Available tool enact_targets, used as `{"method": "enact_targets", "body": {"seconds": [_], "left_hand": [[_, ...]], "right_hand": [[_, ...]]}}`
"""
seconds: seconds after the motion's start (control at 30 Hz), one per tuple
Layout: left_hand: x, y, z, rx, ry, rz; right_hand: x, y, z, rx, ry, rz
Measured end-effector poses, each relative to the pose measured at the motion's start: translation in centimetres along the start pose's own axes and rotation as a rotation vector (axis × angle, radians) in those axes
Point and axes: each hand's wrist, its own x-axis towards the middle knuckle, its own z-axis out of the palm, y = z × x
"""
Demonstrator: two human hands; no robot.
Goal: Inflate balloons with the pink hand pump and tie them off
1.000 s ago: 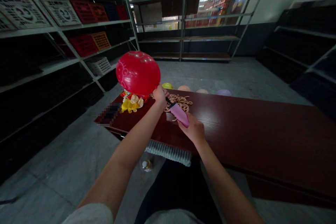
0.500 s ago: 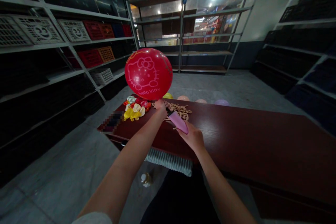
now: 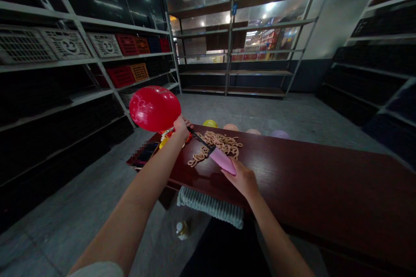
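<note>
A large inflated red balloon (image 3: pixel 154 108) with a pale print is at the left, above the end of the table. My left hand (image 3: pixel 182 127) is closed around its neck, where the end of a balloon pump meets it. The pump's black shaft (image 3: pixel 199 139) is drawn out and runs down to its pink body (image 3: pixel 222 161). My right hand (image 3: pixel 242 176) is wrapped round that pink body. Tan twisted strands (image 3: pixel 221 139) lie in a heap on the table behind the pump. My left hand partly hides a pile of uninflated balloons (image 3: pixel 163 142).
The dark red table (image 3: pixel 292 173) reaches far right. Beyond its back edge show a yellow balloon (image 3: pixel 210 124) and several pale ones. A grey ribbed cushion (image 3: pixel 211 205) sits at its front edge, a bottle (image 3: pixel 182 230) on the floor. Shelves with crates (image 3: pixel 104 45) stand left.
My left hand and the balloon have moved left and down, away from my right hand. The pump's black shaft has been pulled out long, and more of the tan strands show.
</note>
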Motion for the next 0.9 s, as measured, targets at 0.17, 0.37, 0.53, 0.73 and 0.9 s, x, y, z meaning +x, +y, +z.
{"method": "enact_targets", "body": {"seconds": [0.17,0.37,0.53,0.73,0.9], "left_hand": [[0.9,1.8,0.6,0.037,0.003,0.036],[0.8,-0.5,2.0,0.058,0.002,0.093],[0.0,-2.3,2.6,0.058,-0.032,0.06],[-2.9,-6.0,2.7,0.035,-0.101,-0.002],[-5.1,-7.7,2.1,-0.025,-0.085,0.028]], "right_hand": [[-0.1,0.1,0.3,0.01,0.009,-0.013],[-0.1,0.5,0.1,-0.028,0.053,0.006],[0.1,0.6,0.3,-0.028,0.07,0.033],[0.1,0.7,0.3,-0.012,0.056,0.072],[0.1,0.8,0.4,-0.007,0.05,0.081]]}}
